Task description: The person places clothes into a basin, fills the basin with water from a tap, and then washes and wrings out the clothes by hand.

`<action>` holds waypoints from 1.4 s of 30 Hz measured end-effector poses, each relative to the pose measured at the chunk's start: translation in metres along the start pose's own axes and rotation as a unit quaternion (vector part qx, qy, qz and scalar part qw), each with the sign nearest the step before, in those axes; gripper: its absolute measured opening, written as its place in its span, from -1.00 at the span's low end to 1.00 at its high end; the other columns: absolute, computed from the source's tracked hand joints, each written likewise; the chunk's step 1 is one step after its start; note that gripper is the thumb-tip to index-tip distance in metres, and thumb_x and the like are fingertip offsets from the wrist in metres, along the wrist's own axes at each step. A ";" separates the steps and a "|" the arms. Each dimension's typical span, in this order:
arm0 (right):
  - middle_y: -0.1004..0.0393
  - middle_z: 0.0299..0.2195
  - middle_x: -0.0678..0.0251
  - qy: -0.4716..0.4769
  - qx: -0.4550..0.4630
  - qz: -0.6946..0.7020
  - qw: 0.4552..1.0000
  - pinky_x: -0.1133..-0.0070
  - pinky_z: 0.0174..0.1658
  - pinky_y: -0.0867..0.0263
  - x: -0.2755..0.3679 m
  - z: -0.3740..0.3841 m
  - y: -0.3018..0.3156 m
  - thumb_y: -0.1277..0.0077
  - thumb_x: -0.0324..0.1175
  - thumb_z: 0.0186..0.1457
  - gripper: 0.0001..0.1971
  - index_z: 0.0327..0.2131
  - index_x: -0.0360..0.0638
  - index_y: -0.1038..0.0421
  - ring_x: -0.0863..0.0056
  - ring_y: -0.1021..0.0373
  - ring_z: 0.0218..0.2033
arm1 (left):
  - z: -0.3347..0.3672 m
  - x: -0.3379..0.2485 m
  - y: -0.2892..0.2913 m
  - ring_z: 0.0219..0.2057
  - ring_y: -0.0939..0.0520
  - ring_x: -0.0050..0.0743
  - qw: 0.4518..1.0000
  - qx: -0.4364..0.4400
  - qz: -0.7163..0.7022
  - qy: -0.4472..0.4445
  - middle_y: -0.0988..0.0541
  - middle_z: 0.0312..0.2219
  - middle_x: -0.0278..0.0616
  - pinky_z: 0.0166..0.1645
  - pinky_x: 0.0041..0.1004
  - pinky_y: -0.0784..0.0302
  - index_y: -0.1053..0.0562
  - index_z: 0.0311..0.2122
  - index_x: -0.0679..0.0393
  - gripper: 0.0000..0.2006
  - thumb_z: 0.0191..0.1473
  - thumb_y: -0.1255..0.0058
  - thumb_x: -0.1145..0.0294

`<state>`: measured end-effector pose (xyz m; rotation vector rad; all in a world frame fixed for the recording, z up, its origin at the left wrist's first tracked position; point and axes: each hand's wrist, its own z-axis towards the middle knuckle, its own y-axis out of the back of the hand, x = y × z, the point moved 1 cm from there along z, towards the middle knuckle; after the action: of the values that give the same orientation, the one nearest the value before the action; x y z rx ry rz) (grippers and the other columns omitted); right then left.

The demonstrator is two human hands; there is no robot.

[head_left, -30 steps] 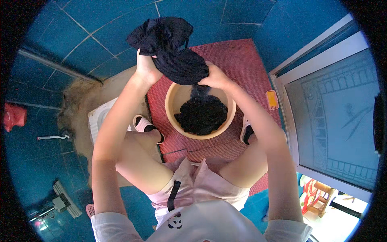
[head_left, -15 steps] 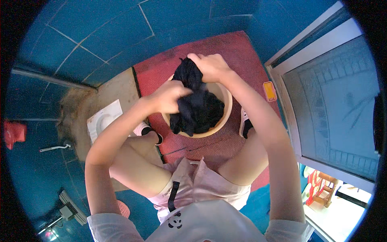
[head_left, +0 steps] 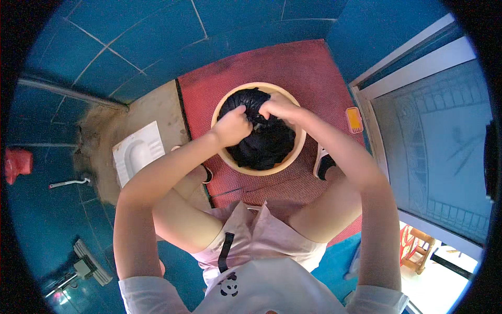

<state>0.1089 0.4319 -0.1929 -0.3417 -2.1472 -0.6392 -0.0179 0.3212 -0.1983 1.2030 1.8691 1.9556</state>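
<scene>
Head view: a round cream basin [head_left: 260, 85] stands on a red textured mat [head_left: 206, 91], between the person's 2 feet. Black cloth [head_left: 261, 148] lies bunched inside it. To the left, past the mat's dark edge, is a white squat toilet [head_left: 130, 157], partly hidden by the left forearm. To the right, an orange-yellow box [head_left: 354, 120] lies near the frosted door [head_left: 434, 136].

Both forearms reach forward, elbows out, angling inward over the basin; the hands cover some of the cloth. The left hand [head_left: 234, 127] is curled into a loose fist, thumb uppermost, its fingers gripping the cloth. The right hand [head_left: 280, 106], slightly farther forward, bends down with its fingers closed on the cloth too; their undersides are hidden.
</scene>
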 end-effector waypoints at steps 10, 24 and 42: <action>-0.30 -0.45 0.42 -0.108 0.040 0.084 0.990 0.56 -0.39 -0.17 0.011 -0.018 0.014 0.05 -0.36 -0.52 -0.68 -0.48 -0.08 -0.32 0.53 -0.22 -0.44 | -0.007 0.014 0.014 -0.45 -0.44 -0.57 0.998 -0.040 -0.050 0.013 -0.43 -0.63 -0.41 -0.21 -0.56 -0.16 -0.39 -0.55 0.00 -0.92 -0.22 0.16 0.38; -0.27 -0.40 0.35 0.395 -0.244 -0.535 0.706 0.51 -0.41 -0.35 0.045 -0.029 0.003 0.08 -0.43 -0.25 -0.77 -0.38 -0.04 -0.24 0.39 -0.25 -0.29 | -0.006 -0.019 -0.013 -0.13 -0.35 -0.45 0.986 -0.141 -0.055 -0.077 -0.37 -0.21 -0.26 -0.07 -0.49 -0.23 -0.36 -0.31 0.04 -0.76 -0.19 0.20 0.38; -0.27 -0.28 0.39 0.684 -0.113 -0.621 0.366 0.54 -0.23 -0.33 0.142 -0.084 0.050 0.10 -0.36 -0.25 -0.83 -0.45 -0.03 -0.26 0.38 -0.23 -0.20 | -0.024 0.126 -0.014 -0.32 -0.43 -0.49 0.515 -0.202 -0.760 0.341 -0.46 -0.42 -0.27 -0.16 -0.49 -0.30 -0.39 -0.37 0.22 -0.72 0.07 0.33 0.26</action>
<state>0.1011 0.4295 -0.0202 1.4324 -0.1886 -1.2858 -0.1213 0.3853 -0.1553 -1.2869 1.3301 1.3462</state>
